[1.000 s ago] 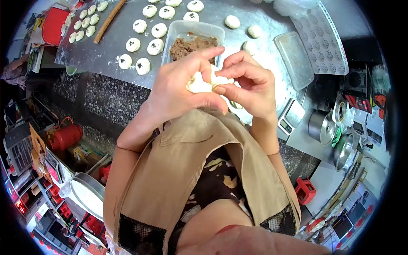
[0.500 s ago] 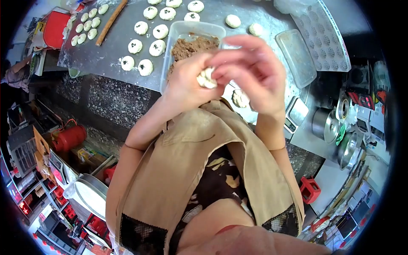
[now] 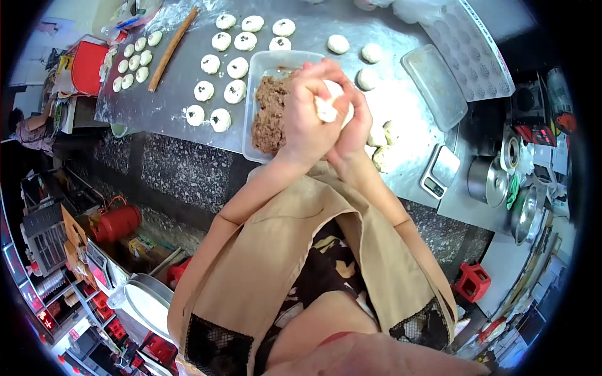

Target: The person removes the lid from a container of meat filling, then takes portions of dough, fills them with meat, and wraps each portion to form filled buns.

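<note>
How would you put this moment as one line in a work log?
left hand: around dough | right hand: around same dough | tub: holds brown filling, partly hidden by hands | scale: right of hands

Clock centre: the dough [image 3: 326, 111] between my left hand [image 3: 305, 122] and right hand [image 3: 354, 122]. On my worktop [image 3: 150, 109]: tub [image 3: 249, 122] at 9 o'clock, filling [image 3: 269, 116] inside; rolling pin [image 3: 174, 49] at 10; shallow container [image 3: 434, 88] at 3; scale [image 3: 441, 169] at 4.
</note>
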A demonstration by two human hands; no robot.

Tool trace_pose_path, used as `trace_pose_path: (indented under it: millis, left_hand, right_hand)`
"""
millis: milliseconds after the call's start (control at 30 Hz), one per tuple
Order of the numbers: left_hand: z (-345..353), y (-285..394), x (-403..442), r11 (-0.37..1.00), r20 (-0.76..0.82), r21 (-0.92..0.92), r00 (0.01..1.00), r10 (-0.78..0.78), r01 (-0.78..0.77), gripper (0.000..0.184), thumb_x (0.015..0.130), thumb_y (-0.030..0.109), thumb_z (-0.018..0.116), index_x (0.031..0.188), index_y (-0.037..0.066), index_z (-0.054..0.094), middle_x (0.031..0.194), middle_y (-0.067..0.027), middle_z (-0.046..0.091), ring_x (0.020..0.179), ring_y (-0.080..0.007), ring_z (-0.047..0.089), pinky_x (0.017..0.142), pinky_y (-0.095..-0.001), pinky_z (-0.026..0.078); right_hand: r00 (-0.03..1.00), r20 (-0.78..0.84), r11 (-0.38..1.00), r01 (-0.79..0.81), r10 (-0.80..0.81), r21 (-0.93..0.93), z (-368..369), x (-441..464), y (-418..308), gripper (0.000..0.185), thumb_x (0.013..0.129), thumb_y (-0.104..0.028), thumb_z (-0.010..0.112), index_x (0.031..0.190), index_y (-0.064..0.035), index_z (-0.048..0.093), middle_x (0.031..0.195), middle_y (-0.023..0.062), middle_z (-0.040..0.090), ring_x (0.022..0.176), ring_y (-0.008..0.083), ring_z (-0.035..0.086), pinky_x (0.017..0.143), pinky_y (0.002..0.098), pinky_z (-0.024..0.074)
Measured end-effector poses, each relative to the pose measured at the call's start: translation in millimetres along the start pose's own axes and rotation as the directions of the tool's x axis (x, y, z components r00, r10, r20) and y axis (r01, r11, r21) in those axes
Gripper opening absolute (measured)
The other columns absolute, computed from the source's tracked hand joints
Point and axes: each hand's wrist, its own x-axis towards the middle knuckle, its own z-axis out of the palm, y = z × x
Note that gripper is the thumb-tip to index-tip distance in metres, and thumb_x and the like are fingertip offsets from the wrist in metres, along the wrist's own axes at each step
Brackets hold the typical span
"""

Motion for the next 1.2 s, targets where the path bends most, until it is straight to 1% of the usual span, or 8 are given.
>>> trace_pose_path:
  millis: [167, 300, 400, 533, 767, 967, 1100, 1200]
  left_hand:
    - [-23.1, 9.6, 13.1, 0.998, 0.162, -0.053, 0.987, -0.024, 0.033, 0.137, 0.037, 0.058, 0.085, 0.14, 0.001, 0.016, 0.144, -0.023, 0.023, 0.134, -0.0369, 0.021, 0.106, -0.044, 0.024]
    - [-12.1, 11.9, 18.4, 0.901, 0.379, 0.372, 0.923, 0.072, -0.223, 0.069, 0.065, 0.038, 0.08, 0.115, -0.001, 0.052, 0.135, -0.0225, 0.042, 0.129, -0.0356, 0.036, 0.108, -0.0488, 0.02]
    - [7.4, 4.5, 8.3, 0.986, 0.138, -0.14, 0.985, 0.105, -0.086, 0.018, 0.08, 0.003, 0.059, 0.097, -0.002, 0.06, 0.102, -0.0184, 0.065, 0.107, -0.0341, 0.058, 0.105, -0.0474, 0.028]
    - [12.1, 0.8, 1.6, 0.972, 0.131, -0.198, 0.98, 0.152, -0.125, 0.031, 0.076, 0.001, 0.059, 0.107, -0.001, 0.057, 0.112, -0.019, 0.061, 0.115, -0.0339, 0.052, 0.106, -0.0515, 0.023]
    - [-23.3, -0.2, 24.9, 0.97, 0.591, 0.136, 0.802, 0.084, -0.202, 0.102, 0.059, 0.042, 0.08, 0.138, 0.006, 0.028, 0.148, -0.0201, 0.016, 0.139, -0.0356, 0.01, 0.107, -0.0567, -0.001]
    - [-19.4, 6.1, 37.0, 0.934, 0.705, -0.037, 0.653, 0.276, -0.355, 0.04, 0.07, 0.03, 0.075, 0.102, 0.007, 0.064, 0.114, -0.0095, 0.062, 0.125, -0.0303, 0.044, 0.109, -0.0524, 0.005]
    - [-7.1, -4.4, 20.9, 0.934, 0.531, -0.339, 0.798, 0.286, -0.11, 0.023, 0.072, 0.004, 0.069, 0.095, 0.006, 0.067, 0.103, -0.0104, 0.067, 0.112, -0.0313, 0.056, 0.109, -0.0509, 0.018]
    - [-7.2, -15.2, 15.8, 0.963, 0.617, 0.02, 0.761, 0.199, -0.267, 0.047, 0.074, 0.009, 0.07, 0.118, 0.002, 0.055, 0.125, -0.0168, 0.054, 0.127, -0.0297, 0.041, 0.106, -0.0466, 0.025]
  right_hand:
    - [0.948, 0.123, 0.912, -0.316, 0.293, 0.262, -8.3, 6.8, -29.5, 0.05, 0.082, -0.022, 0.044, 0.124, 0.0053, 0.044, 0.126, 0.0204, 0.049, 0.117, 0.0335, 0.048, 0.099, 0.0437, 0.0404]
    - [0.923, 0.27, 0.836, -0.366, 0.272, 0.409, -25.3, 1.5, -21.0, 0.052, 0.084, -0.025, 0.042, 0.126, 0.0048, 0.043, 0.127, 0.0195, 0.048, 0.117, 0.031, 0.048, 0.098, 0.0411, 0.0402]
    - [0.979, 0.087, 0.947, -0.2, 0.184, 0.249, -0.9, -3.9, -26.4, 0.05, 0.087, -0.029, 0.039, 0.127, 0.0015, 0.043, 0.126, 0.0165, 0.049, 0.118, 0.0266, 0.048, 0.101, 0.0388, 0.0371]
    - [0.954, 0.253, 0.763, -0.282, 0.159, 0.582, -19.0, -9.8, -24.4, 0.05, 0.091, -0.032, 0.034, 0.128, 0.0008, 0.043, 0.127, 0.0157, 0.049, 0.118, 0.0261, 0.048, 0.104, 0.0377, 0.0333]
    - [0.881, 0.181, 0.859, -0.468, 0.437, 0.206, -28.5, 0.8, -49.8, 0.049, 0.088, -0.026, 0.036, 0.124, 0.0062, 0.045, 0.128, 0.0205, 0.048, 0.112, 0.0316, 0.053, 0.099, 0.0395, 0.0407]
    - [0.855, 0.378, 0.78, -0.495, 0.356, 0.383, -46.7, -7.9, -39.7, 0.05, 0.095, -0.038, 0.029, 0.122, 0.0023, 0.043, 0.12, 0.0196, 0.051, 0.111, 0.0326, 0.054, 0.098, 0.0459, 0.0413]
    - [0.936, -0.224, 0.958, -0.244, 0.273, 0.149, 3.1, -15.7, -39.7, 0.071, 0.088, -0.053, 0.035, 0.133, 0.003, 0.035, 0.138, 0.0211, 0.038, 0.126, 0.0322, 0.039, 0.107, 0.0459, 0.0271]
    - [0.952, 0.236, 0.799, -0.296, 0.198, 0.524, -38.1, -8.1, -26.4, 0.048, 0.089, -0.031, 0.036, 0.12, 0.0042, 0.046, 0.126, 0.0194, 0.049, 0.118, 0.0322, 0.047, 0.105, 0.0436, 0.0341]
